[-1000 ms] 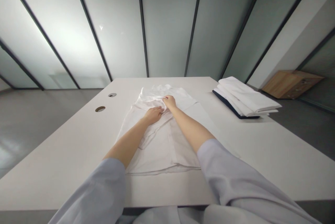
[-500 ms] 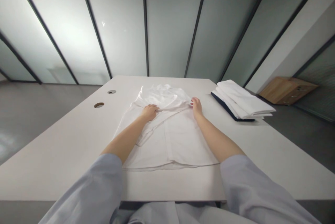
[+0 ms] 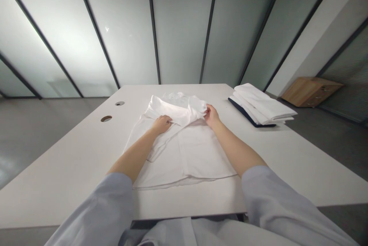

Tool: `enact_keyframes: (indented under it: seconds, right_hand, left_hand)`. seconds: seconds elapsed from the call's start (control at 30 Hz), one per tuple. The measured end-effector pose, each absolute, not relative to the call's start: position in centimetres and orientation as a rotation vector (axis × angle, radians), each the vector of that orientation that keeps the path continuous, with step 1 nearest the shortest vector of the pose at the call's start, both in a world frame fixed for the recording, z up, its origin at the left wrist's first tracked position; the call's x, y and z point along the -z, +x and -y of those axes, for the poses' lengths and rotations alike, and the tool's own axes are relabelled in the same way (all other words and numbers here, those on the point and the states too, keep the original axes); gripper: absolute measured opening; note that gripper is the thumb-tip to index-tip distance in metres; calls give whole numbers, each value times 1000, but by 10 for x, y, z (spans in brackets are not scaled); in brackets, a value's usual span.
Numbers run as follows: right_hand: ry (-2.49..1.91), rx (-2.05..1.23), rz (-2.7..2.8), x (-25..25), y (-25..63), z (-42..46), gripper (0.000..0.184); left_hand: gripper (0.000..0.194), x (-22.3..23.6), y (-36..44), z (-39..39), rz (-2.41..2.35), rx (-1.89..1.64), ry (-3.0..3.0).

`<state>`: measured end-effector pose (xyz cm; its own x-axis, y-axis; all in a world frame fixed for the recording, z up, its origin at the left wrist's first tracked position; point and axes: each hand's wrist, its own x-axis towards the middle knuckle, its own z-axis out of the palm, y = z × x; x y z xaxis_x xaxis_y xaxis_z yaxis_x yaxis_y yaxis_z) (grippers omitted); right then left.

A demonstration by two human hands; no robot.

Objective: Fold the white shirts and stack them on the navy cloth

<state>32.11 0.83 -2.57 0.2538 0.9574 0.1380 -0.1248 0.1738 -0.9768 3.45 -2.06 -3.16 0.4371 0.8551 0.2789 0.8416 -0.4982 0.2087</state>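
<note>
A white garment (image 3: 201, 150), which looks like a shirt, lies spread on the table with its hem toward me. Its far part is bunched and partly folded over. My left hand (image 3: 162, 124) rests on the cloth just left of the middle, fingers stretched out flat. At the far right edge of the fold, my right hand (image 3: 212, 116) is closed on the fabric and lifts it slightly. Thin, shiny, see-through material (image 3: 175, 98) shows behind the raised fold; whether it is plastic I cannot tell.
On the right of the white table (image 3: 71, 177) sits a stack of folded white cloths (image 3: 258, 102) on a dark navy piece (image 3: 250, 117). Two round holes pierce the tabletop at the left. A wooden cabinet (image 3: 310, 91) stands on the floor beyond, near frosted glass panels.
My right hand has closed on the cloth and lifted it leftward, so the far part is now folded up. The left hand stays about where it was. The view has tilted slightly.
</note>
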Motion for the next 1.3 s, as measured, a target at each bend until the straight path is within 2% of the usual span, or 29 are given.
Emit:
enact_keyframes:
  seconds: [0.13,0.2,0.37,0.43,0.6,0.67,0.87,0.97,1.07,1.2,1.3]
  right_hand:
    - [-1143,-1015,946,25,332,-5,48]
    - [-1167,-1013,968,26,335,0,48]
    - [-1158,-930,1169,30,335,5,21]
    - [-1176,-905,1163,31,335,5,16]
    - [-1189,-866,1217,21,335,11,37]
    - [-1236,-809,1401,12,331,14,44]
    - [-1575,-553,2065,-14,313,24,49]
    - [-1746,-510,2289,-25,311,28,66]
    - [-1820,-691,2333,-34,317,31,67]
    - [-2007,-1150,2172,-40,337,28,41]
    - [-1917,-1354,2080,-39,358,26,32]
  left_hand:
    - [34,33,34,19,-1541,-552,2615]
    - [35,33,33,19,-1546,-548,2605]
    - [38,36,32,16,-1556,-533,2601]
    - [39,35,32,17,-1562,-515,2615]
    - [43,32,31,22,-1807,-466,2525]
    - [45,30,29,24,-1973,-436,2444]
    - [51,23,15,20,-2233,-314,2245]
    - [51,18,-1,13,-2282,-292,2253]
    - [49,14,-23,4,-2290,-213,2304]
    - [43,12,-44,-4,-2244,-113,2298]
    - [41,11,-48,-5,-2299,-278,2210]
